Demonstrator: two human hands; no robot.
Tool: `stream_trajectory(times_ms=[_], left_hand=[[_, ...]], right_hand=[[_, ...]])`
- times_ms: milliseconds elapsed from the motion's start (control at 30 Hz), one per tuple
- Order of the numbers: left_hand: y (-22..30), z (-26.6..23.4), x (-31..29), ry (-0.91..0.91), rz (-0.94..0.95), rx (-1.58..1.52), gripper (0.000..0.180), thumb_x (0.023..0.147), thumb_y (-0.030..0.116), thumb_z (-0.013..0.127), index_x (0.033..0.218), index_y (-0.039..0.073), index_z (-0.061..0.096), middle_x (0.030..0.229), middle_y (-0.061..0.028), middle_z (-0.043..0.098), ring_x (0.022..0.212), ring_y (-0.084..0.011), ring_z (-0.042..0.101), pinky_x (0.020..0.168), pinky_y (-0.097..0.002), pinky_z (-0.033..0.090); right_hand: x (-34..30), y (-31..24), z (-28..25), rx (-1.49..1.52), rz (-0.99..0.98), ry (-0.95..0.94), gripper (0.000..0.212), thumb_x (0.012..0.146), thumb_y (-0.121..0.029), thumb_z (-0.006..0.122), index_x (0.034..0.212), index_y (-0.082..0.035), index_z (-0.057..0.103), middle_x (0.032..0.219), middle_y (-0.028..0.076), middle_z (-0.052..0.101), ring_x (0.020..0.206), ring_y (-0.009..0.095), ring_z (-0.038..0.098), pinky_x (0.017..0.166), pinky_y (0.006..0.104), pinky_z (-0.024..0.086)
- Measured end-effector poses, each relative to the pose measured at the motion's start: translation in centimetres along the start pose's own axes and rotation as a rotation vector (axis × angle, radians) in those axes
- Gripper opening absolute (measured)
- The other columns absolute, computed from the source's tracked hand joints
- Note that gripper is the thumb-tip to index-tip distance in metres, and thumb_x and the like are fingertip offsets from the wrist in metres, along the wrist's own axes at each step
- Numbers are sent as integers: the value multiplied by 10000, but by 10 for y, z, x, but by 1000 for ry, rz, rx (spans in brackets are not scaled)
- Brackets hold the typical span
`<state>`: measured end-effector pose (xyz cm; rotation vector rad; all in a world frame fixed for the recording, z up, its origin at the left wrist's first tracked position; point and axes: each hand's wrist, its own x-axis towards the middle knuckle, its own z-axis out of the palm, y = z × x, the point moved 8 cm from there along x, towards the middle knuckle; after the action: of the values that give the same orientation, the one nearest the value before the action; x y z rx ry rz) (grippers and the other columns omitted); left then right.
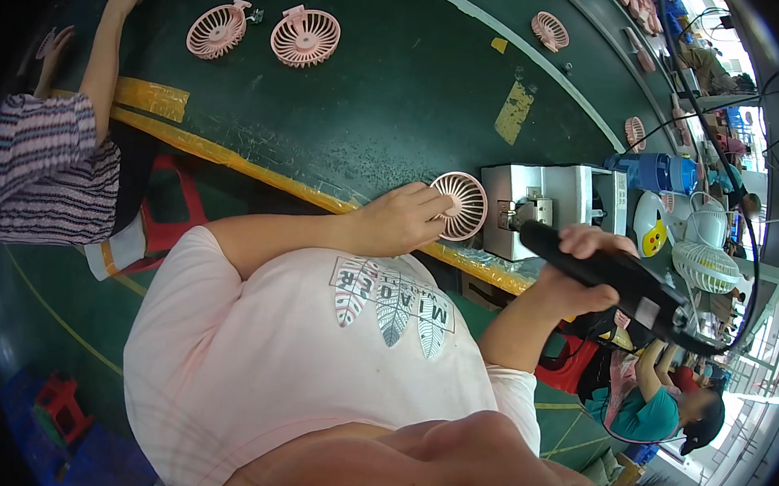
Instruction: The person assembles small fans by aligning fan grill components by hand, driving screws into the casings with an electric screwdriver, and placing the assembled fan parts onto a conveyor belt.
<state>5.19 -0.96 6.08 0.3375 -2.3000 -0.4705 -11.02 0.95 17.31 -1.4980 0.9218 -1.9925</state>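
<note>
My left hand (400, 219) lies at the table's near edge, its fingers closed on the rim of a round pink fan grille (473, 209). The grille's slatted face is turned up, and the fingertips reach toward its hub. Wrapped in my right hand (577, 279) is a black electric screwdriver (618, 275), lifted over the right side of the near edge. A cord runs from its rear end, and its front end points left toward a silver metal box (551, 187). That box stands just right of the grille, with a small metal fixture on its front.
Two pink fan grilles (305, 37) lie at the far left with small metal parts. Right of the metal box stand a blue container (652, 172) and a white desk fan (706, 265). Co-workers sit at left, in a striped shirt (47, 165), and right, in teal (635, 406).
</note>
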Motion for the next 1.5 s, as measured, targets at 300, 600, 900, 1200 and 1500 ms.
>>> stream_trajectory(times_ms=[300,600,900,1200,1500], left_hand=[[12,10,-9,8,115,80,163,675,65,522,798,-31,570,999,-154,556,939,-235,524,773,-315,412],[6,12,-12,40,118,90,163,645,93,522,755,-14,576,951,-123,562,901,-209,528,726,-293,409],[-1,6,-6,9,87,6,132,638,93,551,731,6,584,936,-87,561,856,-199,531,724,-317,425],[-10,-3,-1,-7,160,41,124,616,136,554,683,41,594,910,-90,574,832,-191,526,686,-301,410],[-164,-137,-26,19,-840,895,400,711,209,616,1078,84,520,1191,-143,398,1106,-301,378,845,-562,319]], right_hand=[[1,7,1,33,51,-27,586,688,-559,628,996,-82,482,678,48,498,620,178,488,628,302,408],[-20,52,56,215,192,-92,647,615,-400,759,998,10,435,670,106,528,614,216,533,602,330,456],[-18,81,71,134,358,-177,603,589,-370,784,952,-9,465,661,85,515,597,206,513,573,310,434],[-6,66,58,90,333,-105,681,641,-447,720,1065,-1,429,651,92,512,595,216,517,579,331,441],[22,-5,14,7,-78,-44,660,693,-514,651,1041,-2,421,661,85,515,584,213,539,560,321,462]])
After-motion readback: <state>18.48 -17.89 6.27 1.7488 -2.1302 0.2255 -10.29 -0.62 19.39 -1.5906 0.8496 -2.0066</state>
